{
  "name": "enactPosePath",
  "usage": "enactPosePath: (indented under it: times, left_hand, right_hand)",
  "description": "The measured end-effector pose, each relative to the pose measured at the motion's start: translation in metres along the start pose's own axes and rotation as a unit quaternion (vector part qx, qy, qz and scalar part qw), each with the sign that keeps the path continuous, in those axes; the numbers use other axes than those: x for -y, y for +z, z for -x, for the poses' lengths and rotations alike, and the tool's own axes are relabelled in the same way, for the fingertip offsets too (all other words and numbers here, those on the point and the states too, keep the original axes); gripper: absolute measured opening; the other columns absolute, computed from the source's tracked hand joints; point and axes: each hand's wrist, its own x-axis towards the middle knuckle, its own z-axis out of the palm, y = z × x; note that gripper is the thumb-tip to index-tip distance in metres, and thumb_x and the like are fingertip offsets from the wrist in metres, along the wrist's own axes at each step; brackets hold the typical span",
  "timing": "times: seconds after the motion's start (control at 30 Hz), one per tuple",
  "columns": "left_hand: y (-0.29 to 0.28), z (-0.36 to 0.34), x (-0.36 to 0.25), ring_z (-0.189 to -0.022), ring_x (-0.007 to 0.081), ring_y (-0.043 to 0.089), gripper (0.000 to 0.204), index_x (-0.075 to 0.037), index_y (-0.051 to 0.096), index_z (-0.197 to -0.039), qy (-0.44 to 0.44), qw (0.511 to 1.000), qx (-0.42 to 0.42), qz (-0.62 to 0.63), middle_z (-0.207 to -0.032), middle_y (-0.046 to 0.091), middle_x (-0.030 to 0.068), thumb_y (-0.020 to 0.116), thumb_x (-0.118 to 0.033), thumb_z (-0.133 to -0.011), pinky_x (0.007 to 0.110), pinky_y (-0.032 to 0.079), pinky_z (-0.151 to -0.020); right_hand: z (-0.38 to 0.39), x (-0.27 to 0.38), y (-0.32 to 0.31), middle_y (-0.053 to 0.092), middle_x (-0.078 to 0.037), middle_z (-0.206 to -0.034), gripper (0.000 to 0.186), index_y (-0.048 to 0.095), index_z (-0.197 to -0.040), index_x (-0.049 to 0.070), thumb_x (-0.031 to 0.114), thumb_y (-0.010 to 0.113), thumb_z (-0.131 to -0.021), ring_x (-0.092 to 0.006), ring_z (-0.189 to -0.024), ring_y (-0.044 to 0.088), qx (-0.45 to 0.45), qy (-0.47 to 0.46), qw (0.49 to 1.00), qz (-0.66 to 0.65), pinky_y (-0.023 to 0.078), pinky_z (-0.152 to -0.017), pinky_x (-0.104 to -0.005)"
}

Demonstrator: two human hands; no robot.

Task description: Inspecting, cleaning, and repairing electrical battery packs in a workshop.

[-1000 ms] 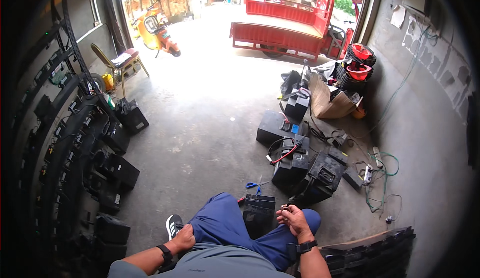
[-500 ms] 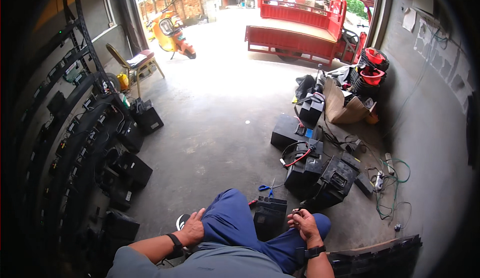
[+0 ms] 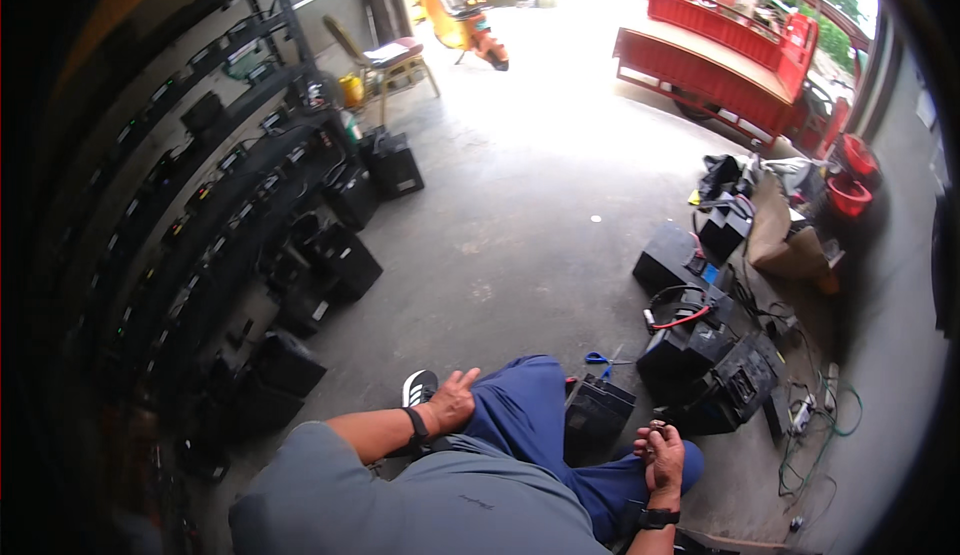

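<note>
I couldn't read the small lettering (image 3: 476, 502) on the shirt (image 3: 390, 490). Grey floor (image 3: 500, 245) stretched from the knees (image 3: 535, 380) toward the far truck (image 3: 705, 60), edged by one rack (image 3: 250, 95) left and at least four boxes (image 3: 740, 385) right. One case (image 3: 597, 417) stood between the knees, scissors (image 3: 601, 361) just beyond it. The left hand (image 3: 455, 402) lay by the left knee, fingers spread; the right hand (image 3: 662, 458) gripped one small thing (image 3: 657, 425), right of the case

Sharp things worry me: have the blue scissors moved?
No: the blue scissors still lie just left of the red-cabled black box; only the view turned.
</note>
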Motion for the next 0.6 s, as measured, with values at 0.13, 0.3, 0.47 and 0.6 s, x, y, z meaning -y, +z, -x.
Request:
enactPosePath:
  times: [0.13, 0.3, 0.47, 0.6]
  left_hand:
    - [0.006, 0.004, 0.007, -0.108, 0.0357, 0.059, 0.017, -0.002, 0.069, -0.066, 0.004, 0.998, 0.008, 0.058, -0.081, 0.069, 0.0178, 0.061, -0.016, -0.067, 0.042, 0.047, -0.083]
    - [0.004, 0.004, 0.012, -0.096, 0.0348, 0.063, 0.018, 0.002, 0.065, -0.067, 0.065, 0.982, -0.116, 0.135, -0.093, 0.067, 0.0222, 0.063, -0.015, -0.063, 0.042, 0.052, -0.082]
    - [-0.001, 0.004, 0.011, -0.089, 0.0355, 0.063, 0.02, 0.001, 0.067, -0.077, 0.077, 0.982, -0.127, 0.119, -0.089, 0.065, 0.0182, 0.065, -0.012, -0.062, 0.044, 0.052, -0.075]
    - [0.004, 0.006, 0.006, -0.106, 0.0344, 0.056, 0.015, -0.006, 0.066, -0.067, 0.044, 0.999, 0.027, 0.0, -0.075, 0.066, 0.0107, 0.061, -0.02, -0.068, 0.042, 0.043, -0.079]
  right_hand:
    - [-0.004, -0.001, 0.002, 0.068, -0.011, -0.099, 0.018, 0.057, -0.111, 0.007, 0.01, 0.063, -0.095, -0.0178, -0.074, 0.067, 0.01, 0.007, 1.0, 0.005, 0.056, -0.064, -0.0294]
    - [-0.004, 0.001, 0.003, 0.068, -0.011, -0.098, 0.015, 0.057, -0.11, 0.007, 0.01, 0.061, -0.095, -0.0173, -0.074, 0.067, -0.005, 0.006, 1.0, 0.009, 0.055, -0.065, -0.0286]
    - [-0.005, 0.002, 0.003, 0.068, -0.011, -0.099, 0.015, 0.057, -0.11, 0.007, 0.01, 0.06, -0.096, -0.0168, -0.074, 0.067, -0.012, 0.01, 1.0, 0.012, 0.055, -0.065, -0.0286]
    - [-0.009, 0.001, 0.005, 0.068, -0.011, -0.099, 0.018, 0.057, -0.112, 0.008, 0.011, 0.062, -0.096, -0.0163, -0.075, 0.067, -0.012, 0.003, 1.0, 0.01, 0.055, -0.064, -0.0283]
